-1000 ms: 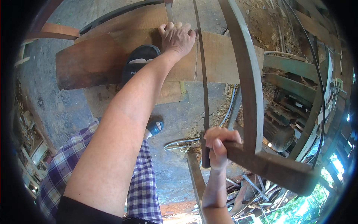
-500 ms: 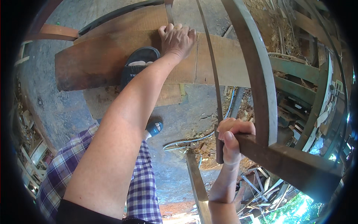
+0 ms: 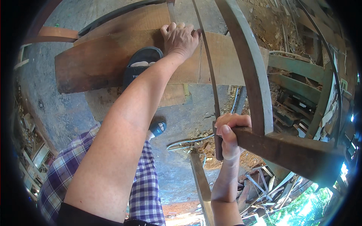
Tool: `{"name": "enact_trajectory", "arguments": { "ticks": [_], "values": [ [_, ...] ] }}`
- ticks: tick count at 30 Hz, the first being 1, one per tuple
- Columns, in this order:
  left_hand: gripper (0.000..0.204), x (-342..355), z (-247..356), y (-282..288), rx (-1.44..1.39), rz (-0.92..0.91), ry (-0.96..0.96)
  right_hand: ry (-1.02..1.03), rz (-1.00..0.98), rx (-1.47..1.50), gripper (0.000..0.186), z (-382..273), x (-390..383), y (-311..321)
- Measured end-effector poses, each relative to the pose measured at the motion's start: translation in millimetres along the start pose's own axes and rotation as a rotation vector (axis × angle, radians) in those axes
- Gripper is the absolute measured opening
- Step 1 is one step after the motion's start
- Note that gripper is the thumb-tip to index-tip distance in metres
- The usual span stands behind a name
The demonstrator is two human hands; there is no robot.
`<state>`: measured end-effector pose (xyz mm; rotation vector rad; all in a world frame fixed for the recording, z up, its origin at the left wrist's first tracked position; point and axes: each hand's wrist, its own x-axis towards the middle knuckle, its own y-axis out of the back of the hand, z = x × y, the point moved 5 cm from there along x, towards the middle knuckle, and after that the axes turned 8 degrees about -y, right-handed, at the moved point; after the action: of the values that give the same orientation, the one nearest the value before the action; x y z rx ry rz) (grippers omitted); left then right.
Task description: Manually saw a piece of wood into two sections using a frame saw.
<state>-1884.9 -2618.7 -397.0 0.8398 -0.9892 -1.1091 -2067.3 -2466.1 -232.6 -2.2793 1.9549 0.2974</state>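
Observation:
My left hand (image 3: 181,41) presses on a brown wooden board (image 3: 94,62), its fingers curled over the far edge. My right hand (image 3: 230,132) is closed around the near end of a large wooden frame saw (image 3: 247,60), at the dark crosspiece. The saw's thin blade (image 3: 209,62) runs away from me across the board, just right of my left hand. A dark pencil-like line (image 3: 200,62) crosses the board beside the blade. Whether the teeth are in the wood I cannot tell. A foot in a dark sandal (image 3: 142,64) stands on the board.
More boards (image 3: 132,19) lie beyond and under this one. My other foot, in a blue sandal (image 3: 157,129), is on the concrete floor (image 3: 177,113). Green slatted wood (image 3: 298,67) stands at the right, above scrap wood (image 3: 264,184). A wooden bar (image 3: 201,177) rises near my right forearm.
My right hand and the saw have shifted a little to the left and away from me. My left hand, the board and the foot on it have stayed nearly in place.

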Motion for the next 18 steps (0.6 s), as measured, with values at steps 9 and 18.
{"name": "enact_trajectory", "arguments": {
  "ticks": [9,18],
  "values": [
    [0.032,0.2,-0.9,-2.7,-0.013,-0.017,0.012,-0.015,-0.012,-0.014,0.02,-0.4,5.3,6.2],
    [0.032,2.7,2.8,1.1,0.021,0.01,-0.019,-0.003,0.061,0.097,0.021,8.1,-19.1,4.0]
  ]
}}
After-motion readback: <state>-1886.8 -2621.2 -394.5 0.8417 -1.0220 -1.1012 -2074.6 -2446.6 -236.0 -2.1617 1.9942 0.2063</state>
